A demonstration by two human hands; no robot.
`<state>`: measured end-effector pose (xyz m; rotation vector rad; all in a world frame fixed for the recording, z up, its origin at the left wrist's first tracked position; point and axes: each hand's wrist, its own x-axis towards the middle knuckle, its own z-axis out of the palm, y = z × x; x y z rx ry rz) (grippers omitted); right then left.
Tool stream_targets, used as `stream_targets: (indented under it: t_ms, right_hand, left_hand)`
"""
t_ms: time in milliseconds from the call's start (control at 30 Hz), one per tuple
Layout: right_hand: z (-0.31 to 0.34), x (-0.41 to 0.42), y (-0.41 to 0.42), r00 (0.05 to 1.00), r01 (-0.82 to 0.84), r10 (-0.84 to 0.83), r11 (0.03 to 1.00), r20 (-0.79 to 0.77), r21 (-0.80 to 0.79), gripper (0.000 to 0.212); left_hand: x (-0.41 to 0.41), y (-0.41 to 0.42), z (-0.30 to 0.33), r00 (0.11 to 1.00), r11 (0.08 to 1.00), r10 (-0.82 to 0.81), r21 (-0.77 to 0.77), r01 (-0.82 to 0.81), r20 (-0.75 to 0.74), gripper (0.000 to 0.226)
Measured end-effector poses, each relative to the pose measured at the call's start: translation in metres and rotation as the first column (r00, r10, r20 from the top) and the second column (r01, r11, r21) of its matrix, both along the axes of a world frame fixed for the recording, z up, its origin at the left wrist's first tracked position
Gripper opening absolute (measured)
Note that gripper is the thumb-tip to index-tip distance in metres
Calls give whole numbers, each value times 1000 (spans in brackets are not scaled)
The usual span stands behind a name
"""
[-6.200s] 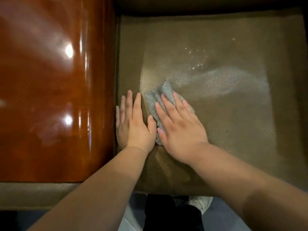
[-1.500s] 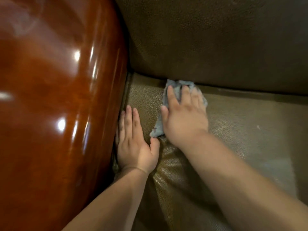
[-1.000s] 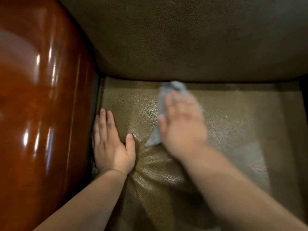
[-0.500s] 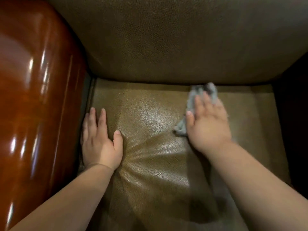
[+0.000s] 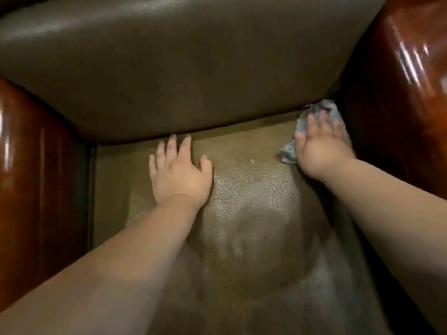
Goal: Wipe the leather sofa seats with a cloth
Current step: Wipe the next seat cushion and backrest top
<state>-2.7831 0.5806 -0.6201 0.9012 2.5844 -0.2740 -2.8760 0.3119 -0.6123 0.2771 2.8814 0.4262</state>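
The leather sofa seat (image 5: 254, 213) fills the lower middle of the view, a wide olive-brown cushion with a pebbled grain and a pale sheen across its centre; it looks soft and yielding, likely to dimple under a pressing palm, and smooth enough for fabric to glide. Behind the seat rises the padded leather backrest (image 5: 181, 68), and glossy red-brown wooden armrests flank the seat, one at its left edge (image 5: 36, 189) and one at its right edge (image 5: 399, 93). The left hand (image 5: 180, 172) lies flat on the seat near its back edge, fingers straight and spread, holding nothing. The right hand (image 5: 319, 146) presses with straight fingers on the grey cloth (image 5: 289, 151) in the seat's back right corner, just beside the right armrest. The cloth seems light, limp and easily bunched, so a flat palm over its middle should control it better than a pinch at an edge. A small pale crumb (image 5: 252, 161) sits on the seat between the hands.
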Motion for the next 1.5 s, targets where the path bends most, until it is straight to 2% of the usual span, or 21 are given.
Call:
stream_targets:
  t_ms: [100, 167, 233, 267, 300, 400, 433, 500, 567, 667, 767, 833, 900, 967, 1000, 1100, 1200, 1267, 1400, 1500]
  right_hand:
    - [-2, 1, -75, 945, -243, 236, 970, -226, -3, 70]
    - [11, 7, -125, 861, -469, 435, 879, -265, -83, 69]
    - [15, 9, -132, 794, -593, 540, 788, -281, -162, 67]
    - [13, 6, -118, 794, -589, 534, 793, -289, -154, 67]
    - [8, 3, -97, 821, -538, 491, 837, -291, -104, 69]
    - [-5, -5, -18, 968, -172, 158, 983, -197, -59, 68]
    - [-3, -8, -7, 985, -77, 66, 995, -160, -59, 66]
    - [-4, -18, -21, 987, 4, -8, 1000, -160, -24, 70]
    - [-2, -21, -59, 978, -91, 86, 996, -190, -13, 73]
    - [1, -12, -117, 884, -413, 372, 905, -283, -99, 70]
    - [1, -6, -115, 832, -514, 449, 845, -327, -148, 69]
    - [-7, -1, -76, 891, -388, 346, 917, -294, -97, 71]
    - [-9, 4, -24, 961, -113, 102, 993, -259, -30, 72]
    - [-8, 8, 9, 973, 157, -164, 986, -164, -52, 70]
    - [-11, 6, 11, 961, 225, -228, 974, -154, -38, 70]
    - [-8, -8, -16, 948, 229, -230, 973, -221, -28, 78]
    - [2, 15, -64, 974, -20, 2, 997, -226, -74, 78]
    - [5, 65, -72, 980, -93, 73, 991, -187, -100, 79]
    - [4, 146, -43, 972, 130, -158, 979, -176, -157, 80]
    - [2, 121, -57, 925, 335, -337, 941, -176, -41, 82]
  left_hand:
    - [5, 2, -20, 994, 994, -10, -110, -2, -109, 70]
    - [5, -2, -23, 992, 993, -29, -119, 14, -124, 70]
    - [4, 0, -25, 992, 990, -48, -135, 31, -121, 71]
    - [4, 1, -25, 990, 991, -51, -132, 34, -131, 70]
    - [5, 1, -26, 988, 992, -45, -121, 28, -147, 69]
    - [6, -1, -31, 982, 995, -36, -102, 18, -183, 68]
    - [6, 0, -33, 980, 995, -32, -99, 13, -194, 68]
    - [7, 0, -36, 976, 996, -26, -91, 7, -215, 68]
    - [7, 0, -39, 974, 996, -25, -90, 5, -224, 69]
    - [7, 1, -40, 976, 996, -28, -93, 8, -218, 71]
    - [7, 0, -40, 976, 995, -33, -102, 11, -216, 71]
    - [7, 1, -42, 974, 995, -38, -94, 17, -225, 71]
    - [8, 0, -44, 973, 995, -29, -95, 7, -231, 71]
    - [8, 1, -45, 972, 996, -32, -91, 11, -231, 71]
    - [8, 1, -45, 972, 996, -30, -90, 10, -231, 71]
    - [8, 1, -46, 971, 996, -30, -87, 10, -237, 72]
    - [6, 0, -48, 969, 996, -37, -93, 15, -246, 72]
    - [7, -1, -45, 970, 995, -47, -92, 26, -240, 72]
    - [6, -4, -47, 966, 995, -51, -93, 28, -254, 71]
    - [8, -3, -52, 959, 996, -55, -76, 36, -278, 71]
